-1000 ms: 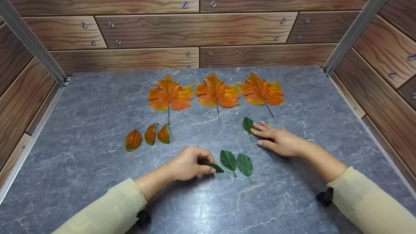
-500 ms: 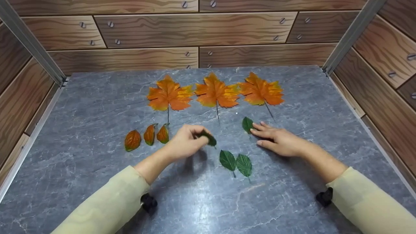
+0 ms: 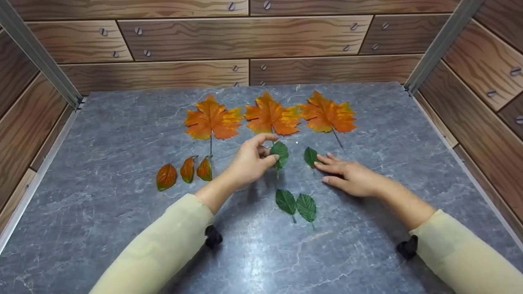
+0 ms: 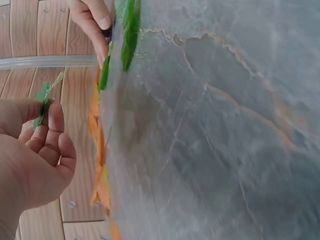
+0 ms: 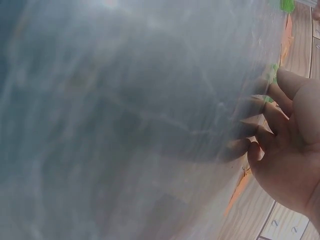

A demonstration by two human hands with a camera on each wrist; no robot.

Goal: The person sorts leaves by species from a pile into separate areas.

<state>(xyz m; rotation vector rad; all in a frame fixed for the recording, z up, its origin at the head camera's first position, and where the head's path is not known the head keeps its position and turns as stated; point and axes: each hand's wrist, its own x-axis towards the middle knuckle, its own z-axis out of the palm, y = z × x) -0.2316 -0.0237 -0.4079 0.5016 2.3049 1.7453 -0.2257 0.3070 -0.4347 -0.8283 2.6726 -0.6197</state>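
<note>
Between thumb and fingers, my left hand [image 3: 255, 159] pinches a green leaf [image 3: 280, 154], held up near the stem of the middle orange maple leaf [image 3: 271, 114]. In the left wrist view the same green leaf [image 4: 42, 105] shows edge-on, its stem pointing up. My right hand [image 3: 351, 175] rests with fingers extended, fingertips right at the edge of another green leaf [image 3: 310, 157] lying on the table. Closer to me lie two more green leaves, a left one [image 3: 285, 201] and a right one [image 3: 306, 207], side by side.
Orange maple leaves, one at left [image 3: 212, 118] and one at right [image 3: 329, 114], flank the middle one in a row at the back. Three small brown-green leaves [image 3: 166, 176] lie at left on the grey marbled table [image 3: 122, 228]. Wood-patterned walls [image 3: 245, 36] enclose the back and sides.
My left hand has lifted the green leaf from beside the two near leaves and carried it away from me, toward the middle maple leaf. The right hand stays in place.
</note>
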